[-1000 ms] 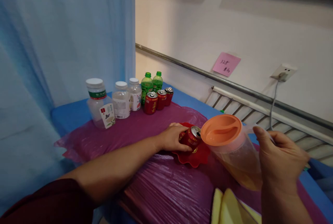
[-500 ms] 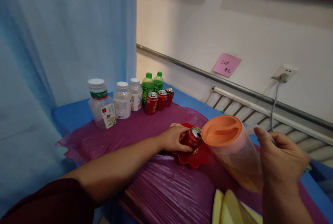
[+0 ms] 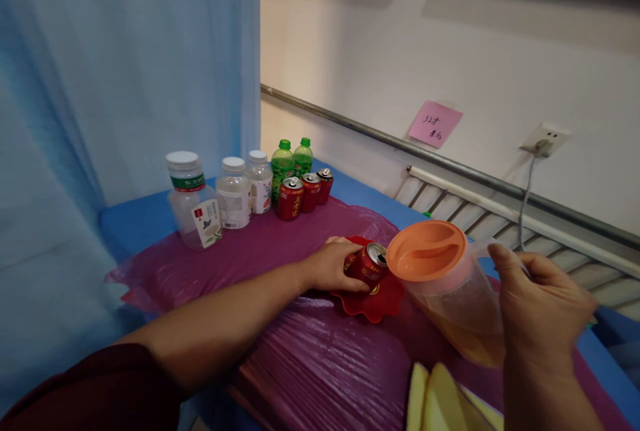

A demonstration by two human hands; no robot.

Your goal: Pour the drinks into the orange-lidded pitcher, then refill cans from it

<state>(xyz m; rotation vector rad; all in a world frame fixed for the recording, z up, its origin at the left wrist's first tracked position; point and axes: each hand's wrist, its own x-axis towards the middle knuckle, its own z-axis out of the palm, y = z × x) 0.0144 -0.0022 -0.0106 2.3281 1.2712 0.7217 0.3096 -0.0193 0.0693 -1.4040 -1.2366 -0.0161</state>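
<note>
Fingers of my left hand (image 3: 334, 267) wrap round a red drink can (image 3: 369, 267), which leans slightly to the right over a red scalloped mat (image 3: 377, 305). My right hand (image 3: 543, 304) grips the handle of a clear plastic pitcher (image 3: 457, 314) with an orange lid (image 3: 427, 251). The pitcher is tilted left, its lid edge close beside the can's top; whether they touch I cannot tell. Yellowish liquid shows inside the pitcher. No stream of liquid is visible between the two.
Behind stand three red and dark cans (image 3: 291, 199), two green bottles (image 3: 283, 167) and three clear jars (image 3: 234, 194) with white lids. Purple plastic sheeting (image 3: 330, 364) covers the blue surface (image 3: 135, 221). Yellow folded cloths (image 3: 437, 401) lie at the front. A metal rail (image 3: 350, 126) runs along the wall.
Hardly anything differs. Both hands, the can and the pitcher keep their places; the view has shifted very slightly.
</note>
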